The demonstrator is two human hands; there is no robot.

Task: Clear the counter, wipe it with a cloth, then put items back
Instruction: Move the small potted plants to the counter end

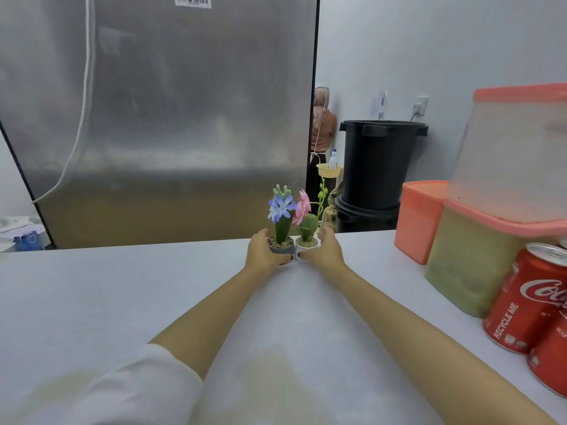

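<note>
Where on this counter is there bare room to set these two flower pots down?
The left half of the counter is bare, from the left hand holding the grey pot out to the left edge. The strip between the forearms is free. Beyond the right hand and white pot, a gap, then crowding: stacked containers and cola cans.

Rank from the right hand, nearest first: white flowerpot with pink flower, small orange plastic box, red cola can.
1. White flowerpot with pink flower: in the right hand.
2. Small orange plastic box: farther right.
3. Red cola can: right, toward camera.

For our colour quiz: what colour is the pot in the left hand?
Grey pot, head view.
</note>
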